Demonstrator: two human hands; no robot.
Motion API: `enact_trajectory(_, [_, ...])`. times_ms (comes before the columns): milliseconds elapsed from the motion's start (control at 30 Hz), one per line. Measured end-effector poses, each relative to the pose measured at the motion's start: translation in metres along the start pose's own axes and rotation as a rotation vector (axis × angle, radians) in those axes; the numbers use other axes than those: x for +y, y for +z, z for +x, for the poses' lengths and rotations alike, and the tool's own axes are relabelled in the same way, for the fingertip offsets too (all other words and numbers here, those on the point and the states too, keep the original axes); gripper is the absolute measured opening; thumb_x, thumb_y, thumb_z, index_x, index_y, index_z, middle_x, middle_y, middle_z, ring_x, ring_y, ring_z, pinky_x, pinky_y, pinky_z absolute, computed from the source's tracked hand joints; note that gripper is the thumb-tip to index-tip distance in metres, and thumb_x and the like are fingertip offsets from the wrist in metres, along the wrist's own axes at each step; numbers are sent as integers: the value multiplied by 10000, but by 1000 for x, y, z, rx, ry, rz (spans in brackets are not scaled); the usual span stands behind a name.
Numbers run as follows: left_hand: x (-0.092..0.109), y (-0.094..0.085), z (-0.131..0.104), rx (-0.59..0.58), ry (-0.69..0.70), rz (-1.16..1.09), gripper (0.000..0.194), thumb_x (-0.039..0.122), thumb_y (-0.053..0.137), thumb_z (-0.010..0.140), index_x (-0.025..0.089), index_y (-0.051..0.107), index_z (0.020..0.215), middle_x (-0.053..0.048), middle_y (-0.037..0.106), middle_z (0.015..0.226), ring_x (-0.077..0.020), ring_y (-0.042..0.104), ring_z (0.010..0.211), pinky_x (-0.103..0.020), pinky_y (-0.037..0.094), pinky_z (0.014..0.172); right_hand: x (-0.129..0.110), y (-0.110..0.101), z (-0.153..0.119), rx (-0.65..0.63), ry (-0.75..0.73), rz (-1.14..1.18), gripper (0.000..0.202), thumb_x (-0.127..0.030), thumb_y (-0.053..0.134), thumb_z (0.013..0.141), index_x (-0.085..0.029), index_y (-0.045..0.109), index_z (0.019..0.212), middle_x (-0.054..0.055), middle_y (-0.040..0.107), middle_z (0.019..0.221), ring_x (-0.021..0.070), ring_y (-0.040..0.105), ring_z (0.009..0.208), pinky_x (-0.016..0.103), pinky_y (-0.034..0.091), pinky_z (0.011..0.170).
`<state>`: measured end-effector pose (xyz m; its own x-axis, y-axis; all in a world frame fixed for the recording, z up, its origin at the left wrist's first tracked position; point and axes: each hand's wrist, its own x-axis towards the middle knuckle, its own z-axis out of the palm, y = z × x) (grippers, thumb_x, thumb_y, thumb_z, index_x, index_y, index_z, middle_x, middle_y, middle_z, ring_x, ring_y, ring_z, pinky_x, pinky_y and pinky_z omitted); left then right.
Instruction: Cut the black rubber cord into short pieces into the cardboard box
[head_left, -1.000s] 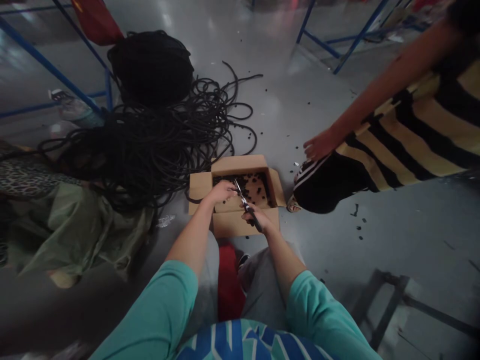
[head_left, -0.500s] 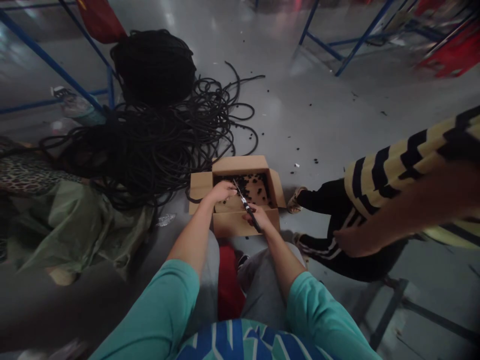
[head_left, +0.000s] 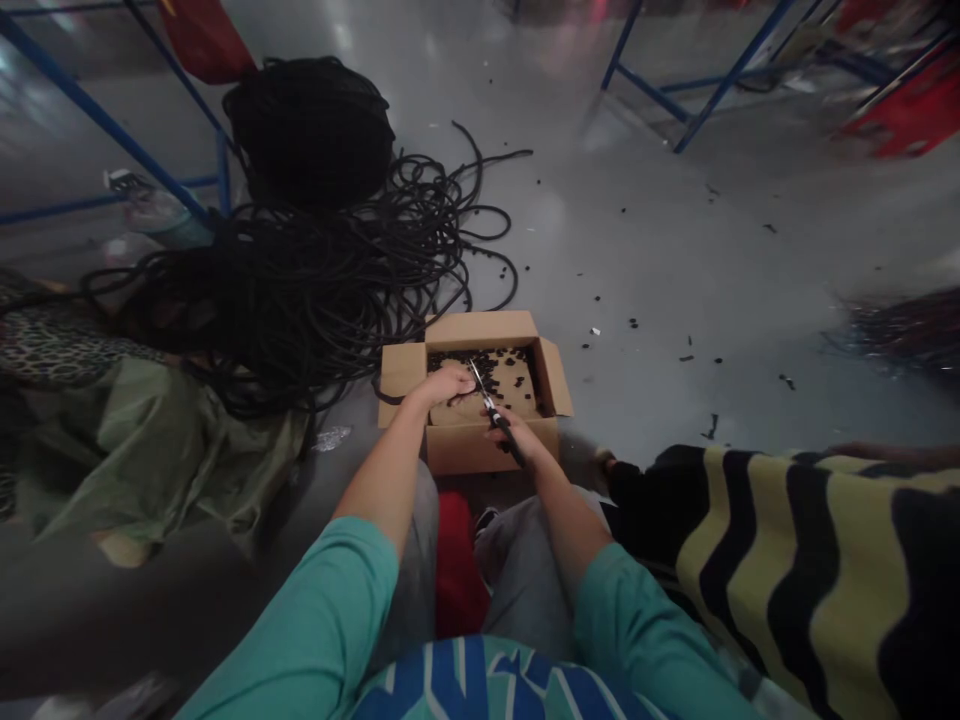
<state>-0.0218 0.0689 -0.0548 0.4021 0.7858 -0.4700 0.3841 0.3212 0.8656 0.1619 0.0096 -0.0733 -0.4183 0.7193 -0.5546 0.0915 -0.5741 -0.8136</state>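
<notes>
My right hand [head_left: 523,436] grips black-handled scissors [head_left: 489,405], their metal blades pointing up and left over an open cardboard box [head_left: 491,445]. Close to the blade tips, my left hand [head_left: 446,384] is closed with fingers pinched; a short dark end, seemingly of black cord, shows at its fingertips. Most of what it holds is hidden. Many short black pieces [head_left: 517,382] lie scattered on the bottom of the box. A length of black cord [head_left: 386,398] crosses the box's left flap from a large tangled pile [head_left: 322,270].
Behind the pile stands a big black coil [head_left: 311,130]. Blue metal frames [head_left: 223,170] rise at left and far right. Someone in a striped top [head_left: 787,560] is close on my right. Green cloth [head_left: 150,450] lies left; black scraps dot the grey floor.
The person in the striped top has moved lower and nearer on my right, and their arm has swung away. My hands and the scissors have barely shifted.
</notes>
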Motion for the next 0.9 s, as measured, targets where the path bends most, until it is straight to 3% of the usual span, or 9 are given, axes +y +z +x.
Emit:
enact_trajectory(333, [-7,-3,4,74,-41,-50,303,357,517,736,126,514,540,16,490,427,-42,357,324,-178,260,370,1,2,-1,22,20,92,531,-232,611,455,-148,527,973,-115,368,387,59,337,323,195,240,356])
enact_trajectory(533, [-9,-1,7,156,38,-18,205,303,567,713,129,520,616,21,511,461,-51,407,374,-179,317,416,-4,4,-5,105,34,35,470,-219,590,456,-150,552,920,-113,361,367,62,338,306,189,228,337])
enact_trajectory(667, [-6,0,6,186,68,57,182,260,532,726,140,482,598,55,444,430,-54,404,381,-178,326,426,-5,5,-5,132,63,37,460,-203,580,453,-147,552,909,-117,349,356,57,318,300,183,213,331])
enact_trajectory(900, [-5,-1,6,169,111,61,272,257,442,780,140,441,535,48,420,419,-46,369,371,-176,301,423,-8,3,-10,25,27,61,494,-217,565,489,-145,521,976,-113,367,381,71,352,321,191,238,355])
